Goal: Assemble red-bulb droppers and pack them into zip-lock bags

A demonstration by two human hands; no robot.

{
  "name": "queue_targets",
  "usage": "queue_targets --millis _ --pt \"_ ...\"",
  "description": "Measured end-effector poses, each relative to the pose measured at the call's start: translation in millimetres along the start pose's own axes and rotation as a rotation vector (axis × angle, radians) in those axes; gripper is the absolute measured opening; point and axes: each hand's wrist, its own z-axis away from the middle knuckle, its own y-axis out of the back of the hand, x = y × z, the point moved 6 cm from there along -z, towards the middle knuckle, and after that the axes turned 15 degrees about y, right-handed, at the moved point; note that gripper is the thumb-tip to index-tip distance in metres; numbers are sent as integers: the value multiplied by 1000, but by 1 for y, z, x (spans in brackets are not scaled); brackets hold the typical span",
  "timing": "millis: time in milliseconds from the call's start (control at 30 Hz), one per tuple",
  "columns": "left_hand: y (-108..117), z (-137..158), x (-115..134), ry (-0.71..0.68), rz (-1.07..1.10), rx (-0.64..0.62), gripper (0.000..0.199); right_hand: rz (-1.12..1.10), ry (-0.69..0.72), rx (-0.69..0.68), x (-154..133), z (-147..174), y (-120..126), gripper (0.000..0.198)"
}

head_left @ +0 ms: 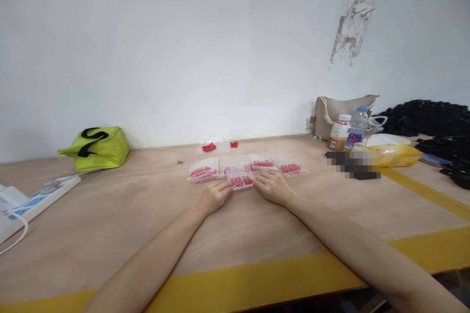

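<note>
Between my hands is a small clear plastic bag (240, 181) with several red pieces in a row inside. My left hand (215, 195) pinches its left lower corner, fingers closed. On the other side, my right hand (271, 187) grips the right edge, fingers bent together. Similar bags with red pieces lie just beyond: a stack (203, 171) at the left, one bag (261, 162) behind my right hand, and another stack (292, 165) at the right. Farther back, loose red pieces (209, 147) rest on clear plastic near the wall. What exactly the red pieces are I cannot tell.
A yellow-green bag (103, 149) and a white power strip (44, 200) are at the left. Rightward stand a juice bottle (340, 133), a water bottle (357, 127), a beige bag (341, 107), a yellow tissue pack (398, 154) and black material (426, 117). Yellow tape (257, 281) lines the table's front edge.
</note>
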Motion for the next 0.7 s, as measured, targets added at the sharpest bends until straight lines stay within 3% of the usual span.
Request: queue_targets --millis 267,533,700 --pt "1 2 -7 103 15 12 20 -60 -45 85 8 8 4 21" --pt "1 1 -5 42 29 -16 19 -63 -15 41 8 5 6 22" --pt "-1 1 -5 77 40 -22 19 -80 -57 55 4 -1 7 23"
